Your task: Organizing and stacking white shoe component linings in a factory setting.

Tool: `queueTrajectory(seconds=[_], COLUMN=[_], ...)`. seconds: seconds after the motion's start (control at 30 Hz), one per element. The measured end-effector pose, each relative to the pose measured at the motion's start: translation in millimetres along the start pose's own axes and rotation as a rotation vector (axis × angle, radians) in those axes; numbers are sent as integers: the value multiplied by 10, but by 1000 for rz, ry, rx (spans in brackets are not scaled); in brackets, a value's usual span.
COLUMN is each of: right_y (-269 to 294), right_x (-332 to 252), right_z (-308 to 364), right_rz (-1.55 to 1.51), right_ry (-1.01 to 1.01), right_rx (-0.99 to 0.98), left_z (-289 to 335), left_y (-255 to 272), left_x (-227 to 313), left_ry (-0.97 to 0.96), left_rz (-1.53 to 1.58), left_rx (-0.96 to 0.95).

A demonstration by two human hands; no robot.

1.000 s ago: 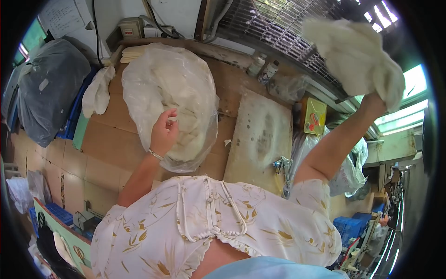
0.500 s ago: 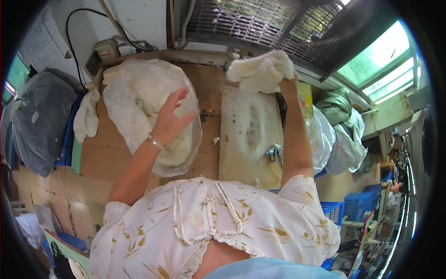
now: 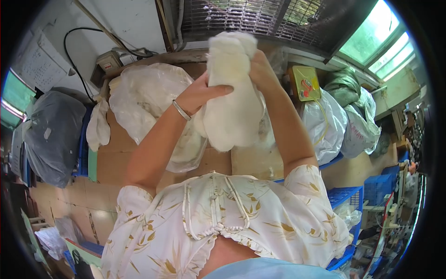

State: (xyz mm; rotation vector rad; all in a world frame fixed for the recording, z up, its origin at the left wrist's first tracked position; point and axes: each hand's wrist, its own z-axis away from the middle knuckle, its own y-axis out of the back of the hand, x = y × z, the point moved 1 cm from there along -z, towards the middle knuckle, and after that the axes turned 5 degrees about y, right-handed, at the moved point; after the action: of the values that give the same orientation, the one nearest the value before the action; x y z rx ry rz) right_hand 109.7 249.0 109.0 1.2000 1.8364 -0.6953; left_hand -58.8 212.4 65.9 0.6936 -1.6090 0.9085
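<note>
A white, fluffy plush piece [image 3: 232,109], long and rounded at its lower end, is held up in front of me above the bench. My left hand [image 3: 200,95] grips its left side, with the thumb lying across the front. On the upper right edge, my right hand [image 3: 262,69] is closed around the plush, its fingers partly hidden behind it. A pale board [image 3: 260,163] lies below, mostly covered by the piece. Left of my left forearm sits a big clear plastic bag [image 3: 134,100] of cream-white fluffy material.
A yellow box [image 3: 304,83] with something red on it stands right of my right arm, beside white plastic bags [image 3: 325,125]. A blue crate [image 3: 346,197] is near my right side. Far left are a dark grey bag [image 3: 53,135] and a limp white piece [image 3: 98,125].
My right hand has brought the plush piece from the back right to the middle. My left hand has moved right from above the clear bag and taken hold of it too.
</note>
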Motion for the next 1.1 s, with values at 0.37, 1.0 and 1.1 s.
queueTrajectory(seconds=[0.37, 1.0, 1.1], right_y=[275, -253, -202], right_x=[786, 921, 799], right_z=[371, 1005, 923], right_rz=[-556, -563, -332], right_ry=[-741, -745, -955], right_rx=[-64, 235, 239], left_z=[-61, -417, -379], left_y=[248, 282, 243], left_x=[-385, -875, -822], left_ry=[302, 324, 191], left_rz=[701, 253, 198], left_rx=[188, 383, 387])
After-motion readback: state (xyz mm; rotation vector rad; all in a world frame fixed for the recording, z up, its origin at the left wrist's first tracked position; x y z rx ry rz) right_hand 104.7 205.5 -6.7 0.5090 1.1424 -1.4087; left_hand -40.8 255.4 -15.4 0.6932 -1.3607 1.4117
